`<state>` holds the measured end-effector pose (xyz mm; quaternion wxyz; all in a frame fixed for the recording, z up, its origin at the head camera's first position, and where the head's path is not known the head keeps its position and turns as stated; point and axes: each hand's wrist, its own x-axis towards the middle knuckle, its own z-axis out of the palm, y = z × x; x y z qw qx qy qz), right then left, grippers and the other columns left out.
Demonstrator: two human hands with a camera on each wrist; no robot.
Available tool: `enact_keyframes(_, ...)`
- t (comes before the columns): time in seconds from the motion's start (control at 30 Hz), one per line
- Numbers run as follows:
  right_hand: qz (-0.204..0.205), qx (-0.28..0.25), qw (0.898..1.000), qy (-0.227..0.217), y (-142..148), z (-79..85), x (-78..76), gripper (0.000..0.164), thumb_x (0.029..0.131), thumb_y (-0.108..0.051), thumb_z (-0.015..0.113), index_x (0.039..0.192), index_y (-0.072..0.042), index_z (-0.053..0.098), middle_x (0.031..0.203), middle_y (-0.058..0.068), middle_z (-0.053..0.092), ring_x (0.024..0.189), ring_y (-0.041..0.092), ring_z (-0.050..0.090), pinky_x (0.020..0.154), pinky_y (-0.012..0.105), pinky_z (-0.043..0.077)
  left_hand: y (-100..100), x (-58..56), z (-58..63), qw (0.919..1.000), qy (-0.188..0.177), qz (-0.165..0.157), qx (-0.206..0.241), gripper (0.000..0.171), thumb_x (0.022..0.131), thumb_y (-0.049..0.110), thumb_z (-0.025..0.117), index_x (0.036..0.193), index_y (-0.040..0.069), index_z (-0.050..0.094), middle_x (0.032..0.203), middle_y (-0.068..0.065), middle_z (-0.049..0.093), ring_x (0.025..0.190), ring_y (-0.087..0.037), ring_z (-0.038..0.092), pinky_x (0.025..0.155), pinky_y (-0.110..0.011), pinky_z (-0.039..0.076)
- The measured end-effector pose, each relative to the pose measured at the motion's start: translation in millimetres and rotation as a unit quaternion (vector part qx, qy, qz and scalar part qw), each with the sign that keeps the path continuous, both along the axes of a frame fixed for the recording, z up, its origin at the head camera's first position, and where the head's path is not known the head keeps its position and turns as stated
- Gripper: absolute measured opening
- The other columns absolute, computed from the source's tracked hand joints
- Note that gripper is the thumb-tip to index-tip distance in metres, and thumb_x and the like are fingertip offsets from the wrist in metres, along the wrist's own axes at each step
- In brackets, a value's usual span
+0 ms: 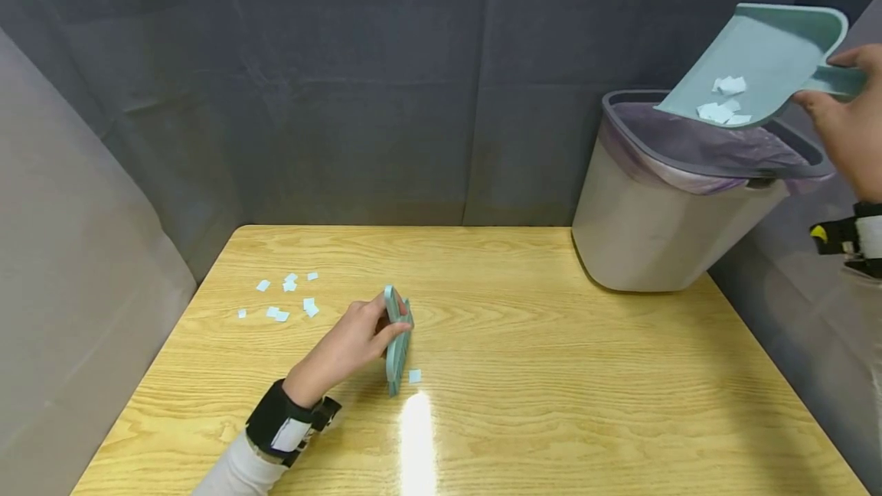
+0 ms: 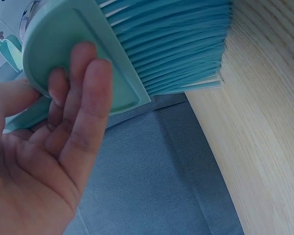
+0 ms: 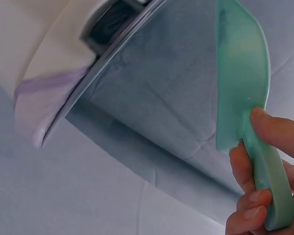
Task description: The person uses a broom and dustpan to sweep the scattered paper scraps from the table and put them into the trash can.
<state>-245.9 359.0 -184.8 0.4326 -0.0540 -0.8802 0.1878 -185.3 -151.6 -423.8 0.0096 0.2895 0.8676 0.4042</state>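
High at the right, my right hand [image 1: 854, 113] grips the handle of a pale green dustpan [image 1: 779, 44], tilted over the bin's opening. Several white paper scraps [image 1: 723, 109] lie in the pan near its lower side. The right wrist view shows the dustpan [image 3: 242, 73] edge-on, thumb and fingers round its handle. My left hand [image 1: 361, 331] holds a matching hand brush [image 1: 396, 350] upright at the middle of the table. In the left wrist view its blue bristles [image 2: 176, 44] reach to the wood. One paper scrap [image 1: 415, 376] lies just right of the brush.
A grey bin [image 1: 648, 213] with a purple-tinted liner [image 1: 717, 136] stands at the table's back right. More paper scraps [image 1: 290, 282] are scattered on the left of the wooden table [image 1: 524, 343]. Dark cloth [image 1: 358, 83] hangs behind the table.
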Motion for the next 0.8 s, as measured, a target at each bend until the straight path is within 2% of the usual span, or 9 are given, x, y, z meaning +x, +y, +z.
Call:
enact_keyframes(0.03, -0.001, 0.001, 1.000, 0.002, -0.2, -0.8, -0.8, 0.038, 0.106, -0.006, 0.057, 0.138, 0.013, 0.049, 0.135, 0.035, 0.054, 0.117, 0.048, 0.057, 0.104, 0.014, 0.030, -0.1, 0.1, -0.2, 1.0000, 0.000, 0.000, 0.001, 0.015, 0.104, 0.016, 0.063, 0.113, 0.005, 0.059, 0.087, -0.006, 0.069, 0.061, -0.002, 0.059, 0.054, -0.027, 0.053)
enact_keyframes(0.07, 0.000, 0.000, 1.000, 0.002, -0.1, -1.1, -1.5, 0.037, 0.106, -0.005, 0.056, 0.139, 0.013, 0.048, 0.136, 0.035, 0.053, 0.118, 0.051, 0.056, 0.107, 0.016, 0.031, -0.1, 0.2, -0.4, 1.0000, 0.000, 0.000, 0.000, 0.015, 0.104, 0.016, 0.063, 0.112, 0.005, 0.059, 0.086, -0.006, 0.069, 0.060, -0.002, 0.059, 0.054, -0.027, 0.053)
enact_keyframes(0.13, -0.004, -0.003, 1.000, 0.001, 0.7, -1.7, -2.3, 0.036, 0.107, -0.003, 0.053, 0.140, 0.011, 0.048, 0.137, 0.034, 0.053, 0.117, 0.046, 0.057, 0.107, 0.018, 0.032, 0.7, -0.2, -0.8, 1.0000, 0.000, 0.001, 0.002, 0.014, 0.104, 0.016, 0.063, 0.112, 0.005, 0.059, 0.085, -0.006, 0.069, 0.059, -0.003, 0.059, 0.053, -0.027, 0.053)
enact_keyframes(0.17, -0.007, -0.004, 1.000, 0.002, 1.3, -2.2, -2.8, 0.035, 0.107, -0.002, 0.053, 0.140, 0.010, 0.049, 0.138, 0.033, 0.053, 0.114, 0.034, 0.059, 0.106, 0.016, 0.032, 1.3, -0.5, -0.9, 1.0000, 0.000, 0.001, 0.002, 0.013, 0.104, 0.016, 0.064, 0.112, 0.005, 0.060, 0.084, -0.005, 0.069, 0.058, -0.004, 0.059, 0.053, -0.027, 0.053)
enact_keyframes(0.3, 0.003, -0.018, 1.000, 0.001, 4.3, -3.1, -0.7, 0.035, 0.108, 0.005, 0.047, 0.142, 0.009, 0.047, 0.144, 0.031, 0.049, 0.124, 0.028, 0.055, 0.114, 0.026, 0.033, 3.8, -2.7, -2.2, 1.0000, 0.000, -0.003, 0.001, 0.012, 0.105, 0.017, 0.063, 0.111, 0.007, 0.059, 0.082, -0.003, 0.067, 0.057, -0.010, 0.061, 0.053, -0.027, 0.053)
enact_keyframes(0.4, 0.015, -0.028, 0.999, 0.003, 6.7, -3.4, 2.8, 0.037, 0.107, 0.009, 0.044, 0.143, 0.009, 0.046, 0.149, 0.031, 0.045, 0.138, 0.042, 0.046, 0.120, 0.037, 0.030, 6.3, -4.6, -3.3, 1.0000, 0.002, -0.009, -0.002, 0.013, 0.105, 0.018, 0.063, 0.111, 0.008, 0.059, 0.082, -0.001, 0.067, 0.057, -0.013, 0.062, 0.053, -0.027, 0.053)
enact_keyframes(0.43, 0.015, -0.029, 0.999, 0.005, 7.2, -3.6, 3.5, 0.037, 0.107, 0.010, 0.044, 0.143, 0.009, 0.047, 0.149, 0.030, 0.045, 0.140, 0.042, 0.046, 0.120, 0.038, 0.029, 6.7, -5.1, -3.8, 0.9999, 0.002, -0.011, -0.002, 0.013, 0.105, 0.019, 0.063, 0.111, 0.008, 0.059, 0.083, -0.001, 0.067, 0.058, -0.013, 0.062, 0.054, -0.027, 0.053)
enact_keyframes(0.63, 0.016, -0.024, 0.999, 0.019, 3.1, -4.7, 4.2, 0.035, 0.108, 0.005, 0.045, 0.142, 0.005, 0.052, 0.145, 0.028, 0.051, 0.135, 0.043, 0.051, 0.117, 0.033, 0.033, 6.9, -5.1, -3.0, 1.0000, 0.002, -0.006, -0.004, 0.012, 0.105, 0.017, 0.063, 0.110, 0.008, 0.059, 0.078, 0.001, 0.065, 0.055, -0.015, 0.061, 0.053, -0.027, 0.051)
enact_keyframes(0.8, 0.014, -0.011, 0.999, 0.032, 2.4, -5.4, 2.7, 0.034, 0.108, 0.005, 0.045, 0.141, 0.004, 0.054, 0.142, 0.029, 0.052, 0.130, 0.043, 0.055, 0.108, 0.017, 0.032, 7.1, -5.2, -2.2, 1.0000, 0.001, -0.007, -0.005, 0.011, 0.105, 0.018, 0.063, 0.110, 0.009, 0.059, 0.079, 0.003, 0.065, 0.055, -0.011, 0.060, 0.053, -0.027, 0.052)
